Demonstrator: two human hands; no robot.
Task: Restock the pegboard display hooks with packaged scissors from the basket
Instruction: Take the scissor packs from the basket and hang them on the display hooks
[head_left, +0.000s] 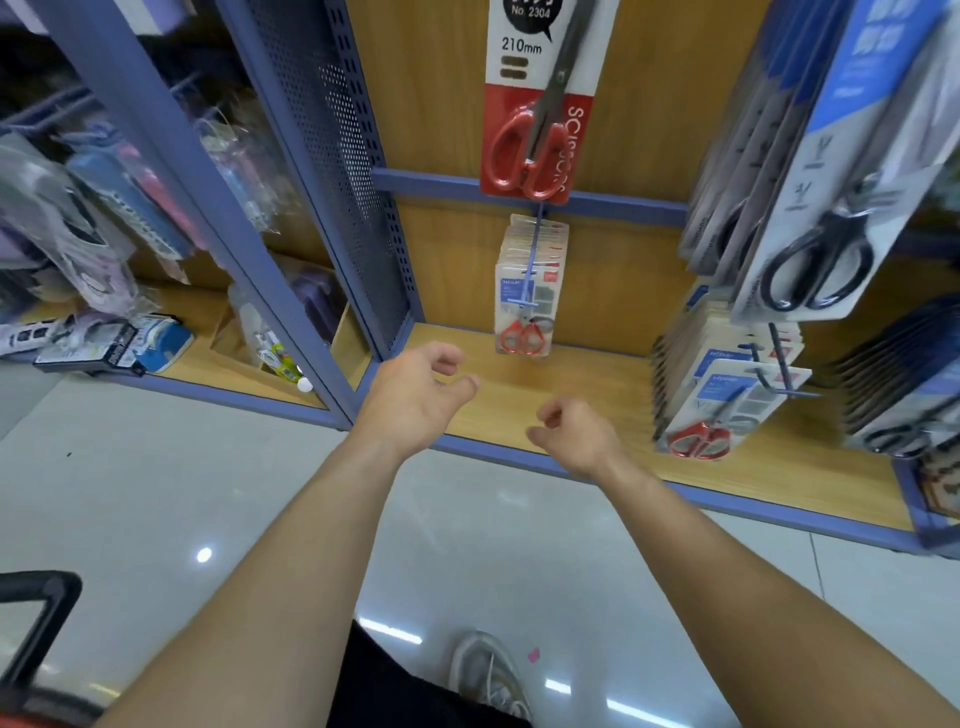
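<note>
Two grips, both bare and both holding nothing: left grip (415, 395) released, fingers loosely curled, thumb out; right grip (576, 436) released, fingers loosely curled. They hover apart from each other over the front of the pale wooden shelf base with a blue edge (810, 467), below the central stack and not touching it. One large red-handled scissors pack on a red-and-white card marked "210mm" (535, 104) hangs at top centre. Its lower edge overlaps the blue cross rail (431, 182). One central stack of small red-handled scissors packs (527, 291) hangs on one thin blue hook (529, 260) just under that rail; the packs are too tightly layered to count. One second stack of the same small red-handled packs (717, 395) hangs lower right, with a dark hook end projecting in front of it. One row of black-handled scissors packs on grey-and-blue cards (810, 208) hangs upper right and partly covers that stack; its number is unclear. One blue perforated metal side panel (337, 156) divides this bay from the left bay of blurred mixed stationery packs (104, 208). One black frame handle over a red edge (41, 623) shows at the lower left corner, contents out of view. One grey-white sneaker (488, 670) and one pink scrap (533, 654) lie on the glossy pale tile floor (156, 493).
</note>
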